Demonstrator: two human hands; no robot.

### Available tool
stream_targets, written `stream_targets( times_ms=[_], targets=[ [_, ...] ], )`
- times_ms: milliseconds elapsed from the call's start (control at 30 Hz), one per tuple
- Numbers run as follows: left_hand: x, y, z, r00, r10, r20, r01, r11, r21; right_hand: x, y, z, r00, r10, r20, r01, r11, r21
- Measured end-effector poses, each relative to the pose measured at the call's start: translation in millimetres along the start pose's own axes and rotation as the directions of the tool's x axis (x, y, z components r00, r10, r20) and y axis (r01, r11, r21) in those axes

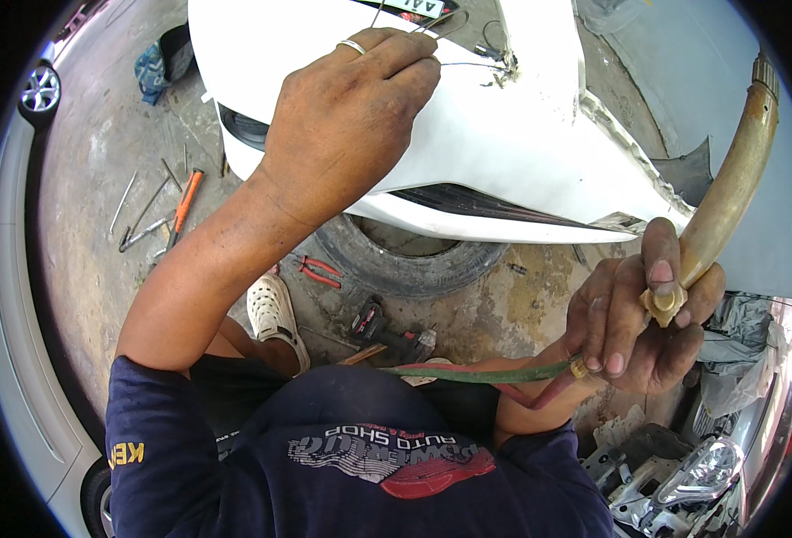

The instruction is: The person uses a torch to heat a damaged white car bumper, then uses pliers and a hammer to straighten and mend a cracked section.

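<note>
My left hand [353,117] is raised over a white car body panel [504,152], its fingers closed around thin bent metal wires [450,20] at the top of the view. Frayed, darkened material [506,70] sits on the panel to the right of that hand. At the lower right, my right hand [640,327] grips a brass-coloured welding torch [730,184] near its valve, with the torch tip pointing up and away. Green and red hoses [477,372] run from the torch across my lap. The panel rests over a black tire [396,273].
On the concrete floor lie an orange-handled tool [183,204], steel rods [127,197], red pliers [320,271] and a cordless drill [378,332]. A dark bag [152,72] is at upper left, a silver car [19,314] far left, and a headlight [701,471] with parts at lower right.
</note>
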State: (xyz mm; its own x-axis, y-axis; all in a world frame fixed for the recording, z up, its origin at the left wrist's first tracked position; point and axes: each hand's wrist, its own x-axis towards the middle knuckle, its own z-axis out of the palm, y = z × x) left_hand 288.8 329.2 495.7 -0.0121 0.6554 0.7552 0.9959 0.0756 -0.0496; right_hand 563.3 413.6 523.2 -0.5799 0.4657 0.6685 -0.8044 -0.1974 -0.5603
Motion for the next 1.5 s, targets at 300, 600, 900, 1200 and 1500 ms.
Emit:
stream_targets(
  times_ms=[300,600,900,1200,1500],
  targets=[
    [0.0,2.0,1.1,1.0,-0.001,-0.007,0.001,1.0,0.006,-0.6,1.1,-1.2,1.0,-0.006,-0.003,0.006,1.0,0.001],
    [0.5,0.3,3.0,1.0,0.017,-0.021,-0.016,1.0,0.01,-2.0,0.9,-3.1,1.0,-0.007,0.017,0.007,1.0,0.002],
    [-0.1,2.8,2.8,1.0,-0.02,0.012,0.019,1.0,0.021,-3.6,3.2,-1.7,0.999,-0.025,-0.032,0.024,1.0,-0.007],
    [-1.3,3.5,6.4,1.0,-0.023,-0.005,0.023,1.0,0.003,-5.5,1.8,-3.8,1.0,-0.015,-0.025,0.014,1.0,-0.01],
    [-0.8,5.2,5.9,0.999,-0.03,0.027,0.029,0.999,0.038,-6.8,2.4,-6.9,1.0,-0.015,0.012,0.015,1.0,0.015]
  ],
)
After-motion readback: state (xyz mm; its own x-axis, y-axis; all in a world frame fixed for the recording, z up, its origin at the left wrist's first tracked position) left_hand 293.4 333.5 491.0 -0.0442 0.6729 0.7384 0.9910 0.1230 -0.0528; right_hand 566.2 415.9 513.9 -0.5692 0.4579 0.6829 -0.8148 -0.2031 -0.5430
